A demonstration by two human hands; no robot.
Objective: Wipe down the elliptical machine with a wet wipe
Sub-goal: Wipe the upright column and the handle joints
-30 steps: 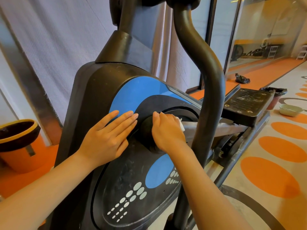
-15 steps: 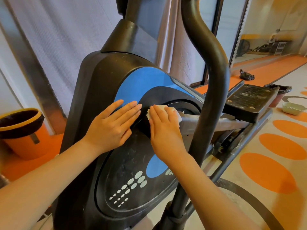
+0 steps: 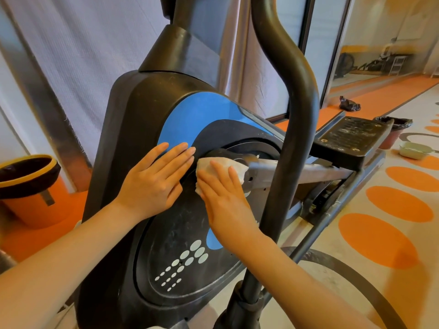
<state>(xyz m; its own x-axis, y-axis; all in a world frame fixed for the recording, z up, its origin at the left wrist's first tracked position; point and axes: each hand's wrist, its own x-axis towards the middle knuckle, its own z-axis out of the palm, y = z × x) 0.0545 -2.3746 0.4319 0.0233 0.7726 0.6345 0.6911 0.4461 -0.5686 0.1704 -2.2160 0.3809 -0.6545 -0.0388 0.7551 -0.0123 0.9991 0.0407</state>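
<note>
1. The fingers [image 3: 215, 173] of the right hand [image 3: 225, 203] are lying straight and spread, pressing a white wet wipe [image 3: 228, 165] flat against the black hub at the centre of the flywheel cover; nothing is curled round the wipe, which is being pinned by flat pressure alone.
2. The left hand [image 3: 154, 184] is resting just beside it, fingers straight and together, palm flat on the housing where the blue panel [image 3: 197, 115] is meeting the black, apparently bracing.
3. The wipe is bunching into a soft, crumpled pad, showing above the fingertips and at the thumb side of the hand, and touching the start of the grey crank arm [image 3: 297, 172].
4. It is looking thin, limp and damp, so it will likely be sliding easily over smooth plastic but folding or rolling up at raised edges; keeping the flat of the fingers over its middle seems the surest hold.
5. The elliptical machine [image 3: 133, 143] itself is reading as rigid and heavy, and the cover below is showing pale streaks and scuffs, so more passes are probably waiting there.
6. The curved black handlebar post [image 3: 299, 129] is crossing just right of the right wrist, leaving a tight space for strokes toward the pedal [image 3: 349, 136].
7. Farther out, an orange bin [image 3: 31, 191] is standing on the floor at left.
</note>
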